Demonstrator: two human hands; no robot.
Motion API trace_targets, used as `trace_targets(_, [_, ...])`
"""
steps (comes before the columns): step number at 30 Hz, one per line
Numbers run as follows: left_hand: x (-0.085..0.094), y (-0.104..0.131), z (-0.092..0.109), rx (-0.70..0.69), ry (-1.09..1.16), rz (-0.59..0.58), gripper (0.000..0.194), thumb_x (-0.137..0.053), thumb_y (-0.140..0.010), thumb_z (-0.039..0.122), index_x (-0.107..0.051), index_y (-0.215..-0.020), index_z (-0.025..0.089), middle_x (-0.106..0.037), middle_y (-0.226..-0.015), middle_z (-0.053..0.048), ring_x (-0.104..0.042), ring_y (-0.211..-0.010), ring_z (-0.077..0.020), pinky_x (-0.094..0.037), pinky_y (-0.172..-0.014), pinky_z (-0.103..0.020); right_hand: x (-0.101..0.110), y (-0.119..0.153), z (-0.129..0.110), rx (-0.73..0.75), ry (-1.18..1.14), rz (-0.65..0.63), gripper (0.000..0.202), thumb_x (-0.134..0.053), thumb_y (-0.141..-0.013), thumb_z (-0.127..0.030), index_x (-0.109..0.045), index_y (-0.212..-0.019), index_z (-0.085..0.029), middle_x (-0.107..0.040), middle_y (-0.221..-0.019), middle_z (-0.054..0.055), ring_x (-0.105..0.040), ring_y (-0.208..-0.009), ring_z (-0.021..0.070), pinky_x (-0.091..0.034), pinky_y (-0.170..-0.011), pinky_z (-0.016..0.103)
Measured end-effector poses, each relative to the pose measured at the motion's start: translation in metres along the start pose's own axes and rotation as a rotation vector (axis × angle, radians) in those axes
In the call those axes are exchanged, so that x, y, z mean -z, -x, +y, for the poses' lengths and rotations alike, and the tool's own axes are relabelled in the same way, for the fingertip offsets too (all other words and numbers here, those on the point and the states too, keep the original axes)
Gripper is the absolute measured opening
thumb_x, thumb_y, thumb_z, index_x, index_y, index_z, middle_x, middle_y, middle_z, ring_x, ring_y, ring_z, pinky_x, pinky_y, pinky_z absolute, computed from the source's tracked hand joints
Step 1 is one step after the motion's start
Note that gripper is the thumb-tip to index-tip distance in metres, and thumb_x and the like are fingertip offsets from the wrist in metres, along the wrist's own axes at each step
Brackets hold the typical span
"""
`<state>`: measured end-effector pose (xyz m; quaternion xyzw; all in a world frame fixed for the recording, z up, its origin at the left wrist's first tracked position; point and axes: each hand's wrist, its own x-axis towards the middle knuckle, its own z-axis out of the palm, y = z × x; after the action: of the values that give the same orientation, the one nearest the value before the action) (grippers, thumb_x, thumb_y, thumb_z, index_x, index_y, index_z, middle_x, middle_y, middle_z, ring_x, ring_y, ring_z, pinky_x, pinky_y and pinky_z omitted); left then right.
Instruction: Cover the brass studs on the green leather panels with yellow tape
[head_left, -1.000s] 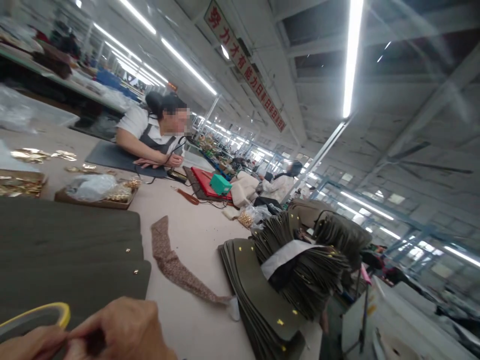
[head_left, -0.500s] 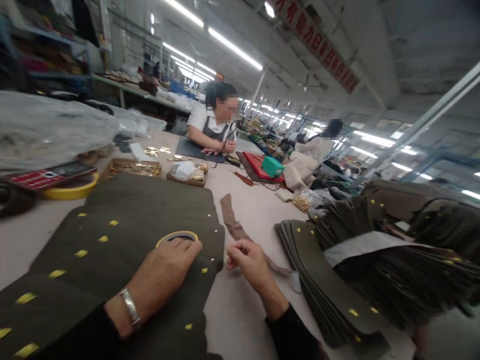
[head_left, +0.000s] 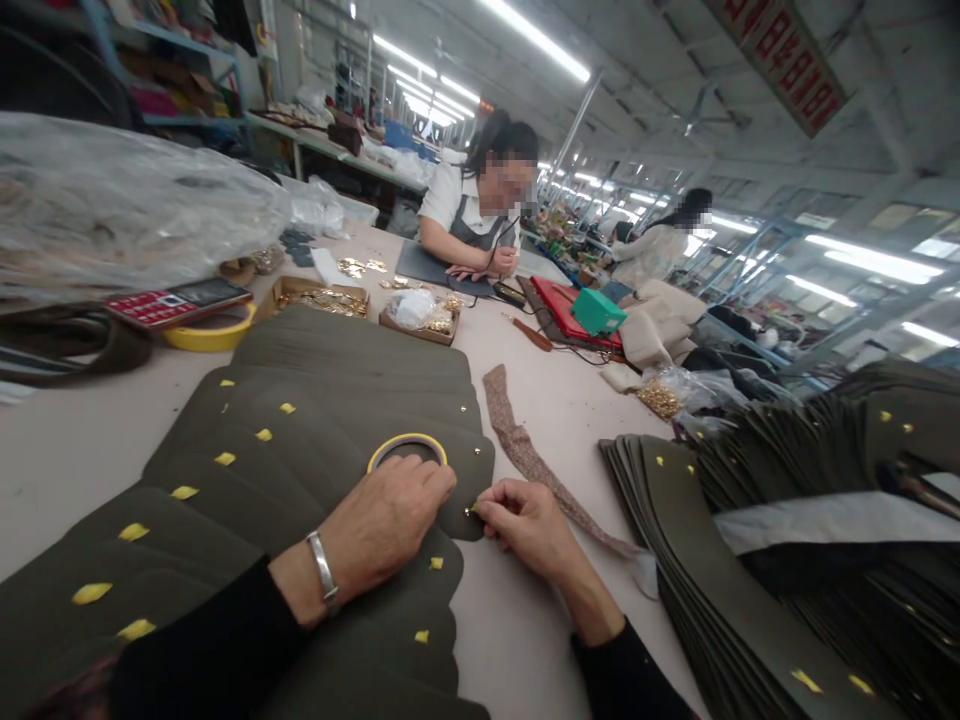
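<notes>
Right hand (head_left: 529, 522), centre frame: grip together, clamped on a yellow tape piece (head_left: 475, 507), leftward at the fingertips, just beside a metal stud (head_left: 467, 512) on a dark panel (head_left: 360, 375). Left hand (head_left: 386, 520), farther from the stud: clamped on the tape roll (head_left: 409, 438).

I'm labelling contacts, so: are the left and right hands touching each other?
Apart. The head view shows dark panel between left hand and right hand.
</notes>
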<state>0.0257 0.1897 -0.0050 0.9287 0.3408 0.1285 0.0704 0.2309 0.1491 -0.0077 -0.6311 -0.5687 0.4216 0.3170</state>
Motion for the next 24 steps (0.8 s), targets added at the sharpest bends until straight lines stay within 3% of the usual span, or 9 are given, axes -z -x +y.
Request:
trace_targets(6, [-0.002, 0.001, 0.000, 0.039, 0.012, -0.025, 0.020, -0.034, -0.096, 0.016, -0.054, -0.092, 0.019, -0.058, -0.085, -0.004, -0.051, -0.077, -0.0205, -0.040, -0.070, -0.034, -0.008, 0.004, -0.006, 0.182, 0.250, 0.036, 0.014, -0.059, -0.077, -0.013, -0.071, -0.071, -0.016, -0.068, -0.064, 0.000, -0.059, -0.058, 0.0116, -0.042, -0.055, 0.020])
trace_targets(14, [-0.004, 0.001, -0.001, 0.036, -0.008, -0.021, 0.021, -0.034, -0.097, 0.018, -0.054, -0.093, 0.019, -0.059, -0.086, -0.005, -0.052, -0.078, -0.0213, -0.041, -0.070, -0.034, -0.014, 0.002, -0.012, 0.234, 0.537, 0.042, 0.017, -0.058, -0.081, -0.012, -0.070, -0.072, -0.019, -0.071, -0.070, 0.002, -0.064, -0.065, 0.0147, -0.041, -0.062, 0.023])
trace_targets(16, [-0.004, 0.001, -0.001, 0.029, -0.012, -0.017, 0.020, -0.034, -0.097, 0.018, -0.054, -0.094, 0.019, -0.059, -0.086, -0.005, -0.052, -0.078, -0.0211, -0.041, -0.070, -0.034, -0.012, 0.002, -0.010, 0.210, 0.540, 0.047, 0.011, -0.061, -0.083, -0.017, -0.072, -0.083, -0.021, -0.071, -0.070, 0.001, -0.064, -0.065, 0.0151, -0.042, -0.063, 0.023])
trace_targets(19, [-0.003, 0.002, -0.001, 0.023, -0.011, -0.019, 0.020, -0.034, -0.097, 0.017, -0.054, -0.094, 0.019, -0.060, -0.087, -0.006, -0.052, -0.079, -0.0216, -0.041, -0.071, -0.034, -0.005, 0.004, -0.004, 0.199, 0.473, 0.140, 0.027, -0.066, -0.083, -0.023, -0.066, -0.109, -0.019, -0.066, -0.062, -0.003, -0.061, -0.057, 0.0143, -0.043, -0.059, 0.023])
trace_targets(21, [-0.002, 0.003, -0.001, 0.021, -0.012, -0.012, 0.021, -0.034, -0.097, 0.017, -0.054, -0.094, 0.018, -0.060, -0.087, -0.006, -0.052, -0.079, -0.0218, -0.041, -0.071, -0.035, 0.000, 0.007, -0.002, 0.289, 0.446, 0.178, 0.019, -0.063, -0.085, -0.022, -0.066, -0.104, -0.018, -0.067, -0.068, -0.001, -0.061, -0.061, 0.0142, -0.045, -0.061, 0.023])
trace_targets(24, [-0.002, 0.004, 0.000, 0.013, -0.018, 0.001, 0.020, -0.035, -0.096, 0.016, -0.054, -0.093, 0.018, -0.060, -0.086, -0.006, -0.051, -0.078, -0.0214, -0.040, -0.071, -0.035, 0.003, 0.013, -0.001, 0.503, 0.542, 0.109, 0.012, -0.056, -0.089, -0.015, -0.067, -0.085, -0.018, -0.067, -0.082, 0.004, -0.062, -0.074, 0.0158, -0.047, -0.070, 0.025])
